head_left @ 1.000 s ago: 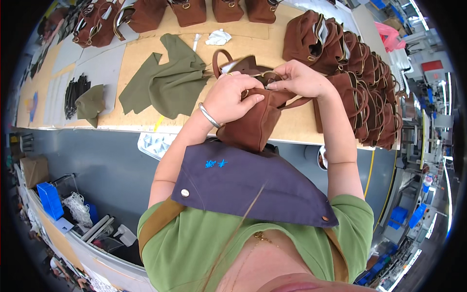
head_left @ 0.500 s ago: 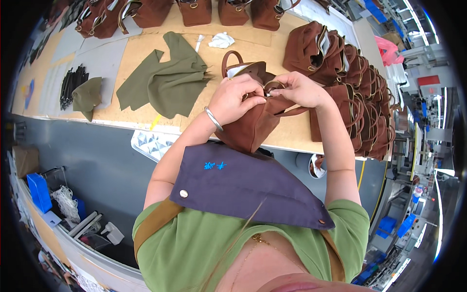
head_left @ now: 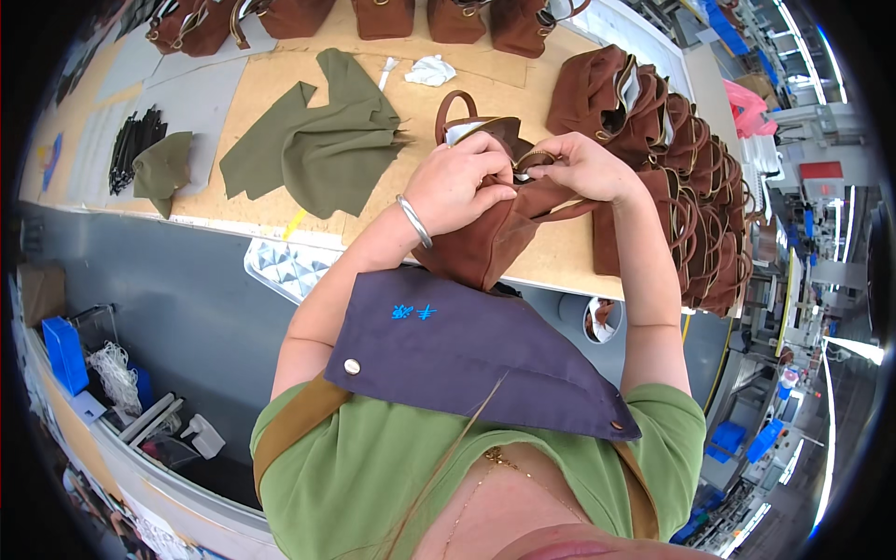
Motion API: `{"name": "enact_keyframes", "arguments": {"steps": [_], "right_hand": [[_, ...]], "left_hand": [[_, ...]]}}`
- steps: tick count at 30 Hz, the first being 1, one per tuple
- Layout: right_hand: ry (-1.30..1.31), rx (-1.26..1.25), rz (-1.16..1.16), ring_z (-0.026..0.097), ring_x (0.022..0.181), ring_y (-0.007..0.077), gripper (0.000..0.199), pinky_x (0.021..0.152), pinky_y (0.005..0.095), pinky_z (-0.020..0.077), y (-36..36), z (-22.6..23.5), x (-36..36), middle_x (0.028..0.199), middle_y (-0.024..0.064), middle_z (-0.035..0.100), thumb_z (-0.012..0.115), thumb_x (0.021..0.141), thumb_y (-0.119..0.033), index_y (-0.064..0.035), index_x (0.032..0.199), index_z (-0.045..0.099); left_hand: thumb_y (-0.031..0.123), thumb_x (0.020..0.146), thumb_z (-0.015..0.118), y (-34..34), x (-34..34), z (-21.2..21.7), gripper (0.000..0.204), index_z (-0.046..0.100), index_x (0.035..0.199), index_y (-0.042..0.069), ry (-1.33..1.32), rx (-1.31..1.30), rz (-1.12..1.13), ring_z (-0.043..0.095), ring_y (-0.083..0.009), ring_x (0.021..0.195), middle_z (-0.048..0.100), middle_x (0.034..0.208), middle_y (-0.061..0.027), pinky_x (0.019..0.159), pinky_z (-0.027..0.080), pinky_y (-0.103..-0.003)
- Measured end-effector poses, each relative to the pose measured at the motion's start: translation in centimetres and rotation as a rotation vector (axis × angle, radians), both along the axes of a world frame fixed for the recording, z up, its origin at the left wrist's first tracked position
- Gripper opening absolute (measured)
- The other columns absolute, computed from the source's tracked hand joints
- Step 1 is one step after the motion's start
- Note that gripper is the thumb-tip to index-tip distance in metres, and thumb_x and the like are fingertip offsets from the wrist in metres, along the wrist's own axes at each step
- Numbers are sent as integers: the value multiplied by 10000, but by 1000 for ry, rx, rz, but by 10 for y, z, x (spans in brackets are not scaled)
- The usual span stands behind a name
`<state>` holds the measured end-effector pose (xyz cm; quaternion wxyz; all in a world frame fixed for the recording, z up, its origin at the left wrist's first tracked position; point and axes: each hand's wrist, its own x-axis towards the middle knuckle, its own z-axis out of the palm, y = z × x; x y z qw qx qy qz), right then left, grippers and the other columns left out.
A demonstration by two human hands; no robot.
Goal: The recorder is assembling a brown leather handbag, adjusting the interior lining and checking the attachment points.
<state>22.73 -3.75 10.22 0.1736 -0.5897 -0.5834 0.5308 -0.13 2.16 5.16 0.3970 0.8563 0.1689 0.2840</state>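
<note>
- Head view: one brown bag point(head_left: 481, 247) is held tilted at the near edge of the table point(head_left: 509, 89), its base near the apron point(head_left: 448, 345); contact with the apron cannot be confirmed.
- Left hand point(head_left: 462, 187): fingers and thumb closed on the bag's rim.
- Right hand point(head_left: 583, 170): thumb and fingers pinched on the bag's mouth beside the gold zip point(head_left: 536, 156); whether zip tape or lining lies between them cannot be told.
- Risk, judged: lining could catch in the zip teeth, since layers crowd the mouth close to the pinching fingers.
- Risk, judged: the bag could twist or slip, as its base overhangs the table edge and the hold appears confined to the rim.
- Risk, judged: the bracelet point(head_left: 413, 222) on the left wrist could scuff the bag, being just beside it.
- Count, bag in hand: one, with one raised handle point(head_left: 456, 94) and one lowered handle point(head_left: 571, 212).
- Count, back row of bags point(head_left: 383, 19): at least five, cut off by the upper edge.
- Count, right-side pile of bags point(head_left: 581, 93): more than six; overlap prevents an exact figure.
- Count, olive cloth: two, one large piece point(head_left: 322, 135), one small piece point(head_left: 165, 170).
- Count, sundries: one bundle of black strips point(head_left: 135, 149), strips uncountable; one crumpled white scrap point(head_left: 429, 71).
</note>
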Motion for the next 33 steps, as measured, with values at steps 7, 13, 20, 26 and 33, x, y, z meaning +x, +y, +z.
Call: {"name": "enact_keyframes", "arguments": {"steps": [7, 13, 20, 26, 33], "right_hand": [[43, -12, 50, 565, 849, 53, 205, 800, 238, 477, 2, 4, -2, 928, 8, 698, 635, 893, -59, 12, 1079, 685], [24, -20, 75, 554, 815, 48, 180, 769, 239, 475, 3, 0, -1, 889, -1, 698, 635, 891, -49, 0, 1052, 698], [22, 4, 72, 557, 810, 53, 207, 760, 240, 477, 1, 1, -2, 887, 8, 699, 640, 856, 6, 5, 1055, 696], [14, 39, 124, 556, 804, 55, 289, 743, 238, 475, 2, 2, 0, 883, 5, 691, 577, 811, 76, 3, 1064, 699], [33, 29, 137, 538, 768, 52, 271, 707, 226, 457, 4, 4, -2, 832, -19, 655, 576, 814, 64, 2, 1047, 701]], "left_hand": [[209, 804, 730, 0, 0, 0, 160, 636, 831, 82, 14, 5, 10, 621, -277, 755, 651, 880, -54, 665, 489, -369], [211, 794, 751, -1, 2, -6, 170, 678, 812, 58, -16, -101, 11, 619, -239, 726, 647, 832, -76, 659, 487, -341], [184, 787, 757, -2, 4, -9, 172, 666, 791, 38, -86, -150, 3, 597, -217, 728, 624, 799, -64, 645, 481, -325], [137, 782, 733, -5, 4, -8, 135, 645, 776, 34, -68, -170, 15, 586, -198, 712, 616, 781, -57, 638, 473, -313], [119, 776, 725, -5, 2, -10, 121, 644, 778, 29, -76, -197, 29, 585, -197, 698, 611, 750, -66, 632, 469, -310]]}}
